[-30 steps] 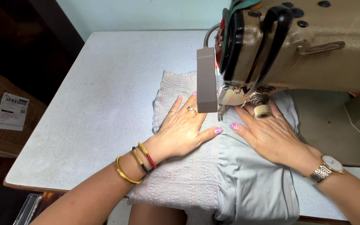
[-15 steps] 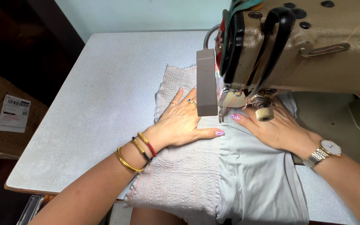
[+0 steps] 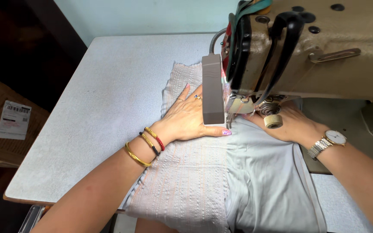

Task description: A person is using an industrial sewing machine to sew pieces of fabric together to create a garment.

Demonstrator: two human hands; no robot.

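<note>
Currently left hand [image 3: 188, 115] lies flat, fingers spread, palm down on the ribbed pale fabric [image 3: 186, 181], gripping nothing, thumb tip at 3 o'clock just beside the presser foot [image 3: 229, 123]. Right hand [image 3: 291, 124] presses flat on the smooth grey fabric [image 3: 266, 181], fingers partly hidden under the beige sewing machine [image 3: 307, 47]; grip there cannot be told. Both fabrics lie on the grey table [image 3: 109, 99], running toward 6 o'clock. Cardboard box [image 3: 5, 121] sits at 9 o'clock.
</note>
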